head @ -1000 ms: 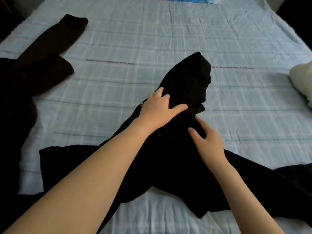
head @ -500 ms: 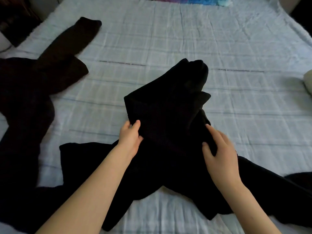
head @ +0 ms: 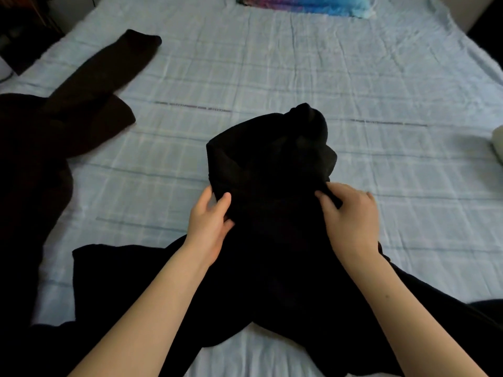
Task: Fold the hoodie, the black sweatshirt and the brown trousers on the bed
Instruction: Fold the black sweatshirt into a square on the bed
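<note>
Black sweatshirt (head: 272, 170), pale checked bed sheet (head: 313, 77), brown trousers (head: 89, 88) left

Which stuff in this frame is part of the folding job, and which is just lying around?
In the job: black top, held by left hand and right hand; brown trousers; bed.
Lying about: colourful pillow at the far edge; cream thing at the right edge, mostly cut off.
</note>
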Available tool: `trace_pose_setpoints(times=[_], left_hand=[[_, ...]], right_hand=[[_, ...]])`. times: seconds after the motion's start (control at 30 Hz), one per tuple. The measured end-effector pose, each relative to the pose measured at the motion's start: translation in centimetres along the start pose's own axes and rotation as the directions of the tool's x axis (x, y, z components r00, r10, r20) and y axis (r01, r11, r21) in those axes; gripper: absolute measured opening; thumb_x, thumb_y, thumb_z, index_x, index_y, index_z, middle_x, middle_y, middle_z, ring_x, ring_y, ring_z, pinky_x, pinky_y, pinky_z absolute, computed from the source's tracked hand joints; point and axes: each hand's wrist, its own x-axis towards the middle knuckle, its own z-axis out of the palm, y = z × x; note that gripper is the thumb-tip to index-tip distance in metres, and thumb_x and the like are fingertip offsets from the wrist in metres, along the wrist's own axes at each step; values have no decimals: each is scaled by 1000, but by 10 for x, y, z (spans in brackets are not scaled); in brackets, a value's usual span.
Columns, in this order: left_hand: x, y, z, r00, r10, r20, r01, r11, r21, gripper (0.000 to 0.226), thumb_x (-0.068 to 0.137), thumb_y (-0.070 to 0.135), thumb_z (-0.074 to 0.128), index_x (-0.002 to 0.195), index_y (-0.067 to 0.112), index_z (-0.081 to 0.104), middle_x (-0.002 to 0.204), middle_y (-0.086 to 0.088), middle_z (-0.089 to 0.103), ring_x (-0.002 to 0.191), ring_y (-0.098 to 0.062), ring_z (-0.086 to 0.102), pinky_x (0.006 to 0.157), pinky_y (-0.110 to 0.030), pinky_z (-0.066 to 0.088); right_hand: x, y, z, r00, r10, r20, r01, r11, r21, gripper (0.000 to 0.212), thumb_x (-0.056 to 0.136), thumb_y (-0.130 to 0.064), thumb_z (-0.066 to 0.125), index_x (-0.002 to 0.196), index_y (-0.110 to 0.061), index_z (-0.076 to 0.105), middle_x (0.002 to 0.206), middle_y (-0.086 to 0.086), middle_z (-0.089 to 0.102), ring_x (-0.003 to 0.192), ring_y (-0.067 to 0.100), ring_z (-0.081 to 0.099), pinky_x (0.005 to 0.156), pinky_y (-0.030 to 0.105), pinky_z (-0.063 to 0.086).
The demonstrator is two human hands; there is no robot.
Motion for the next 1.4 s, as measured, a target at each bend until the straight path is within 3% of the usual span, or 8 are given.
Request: trace_pose_setpoints(times=[0.1,0.57,0.77,0.87,1.0,1.07,1.17,1.4], left_hand=[[7,9,34,989,97,113,-103,994,43,36,98,16,57,131,30,59,121,3,70,113,-16,66,84,-30,56],[26,-19,294,964,178,196,-213,961,176,52,98,13,57,146,29,43,119,-1,71,113,-15,66,91,-38,56],[65,-61,378,947,191,260,-263,924,279,58,96,23,59,148,33,37,115,2,71,112,-13,66,96,-42,53],[78,-102,398,950,-27,312,-132,870,476,61,95,33,60,150,36,33,135,4,59,123,-7,55,105,-32,41],[68,-146,379,933,-40,359,-298,478,827,59,97,35,55,151,30,31,154,4,38,140,-14,35,105,-22,28],[63,-154,362,874,97,475,-483,74,873,55,100,37,48,152,29,31,157,4,32,146,-18,26,115,-29,19],[59,-169,337,889,94,448,-378,-401,835,60,98,53,24,154,33,17,163,-3,18,150,-28,10,119,-53,5],[72,-220,300,927,-27,373,-332,-521,786,65,95,61,8,152,37,-12,165,-4,-9,150,-29,-15,117,-61,-5]], right_hand=[[16,21,-25,977,126,-172,-63,942,330,18,93,-21,63,89,-33,76,69,-29,67,70,-9,61,73,8,43],[107,183,-160,907,368,-203,-74,615,785,20,90,-10,71,105,-22,77,91,-17,77,89,-3,71,78,11,52],[128,252,-199,876,370,-308,22,608,794,16,90,-17,72,98,-28,80,91,-13,78,89,1,72,78,11,53],[121,299,-188,850,453,-271,-148,698,701,14,93,-16,69,99,-24,79,81,-18,75,78,-4,68,73,11,51],[100,349,-166,771,637,12,-607,729,316,52,95,-29,67,141,-9,54,136,5,61,125,22,56,102,31,40],[89,351,-161,861,506,-57,-494,857,147,57,97,-29,63,148,-14,43,151,7,44,137,23,43,110,35,34],[78,334,-140,990,144,6,-144,989,-18,54,101,-32,52,153,-20,40,159,2,36,148,22,29,120,39,27],[81,342,-71,929,-51,366,172,936,-307,60,102,-55,22,159,-39,17,167,-6,12,155,21,5,125,46,-1]])
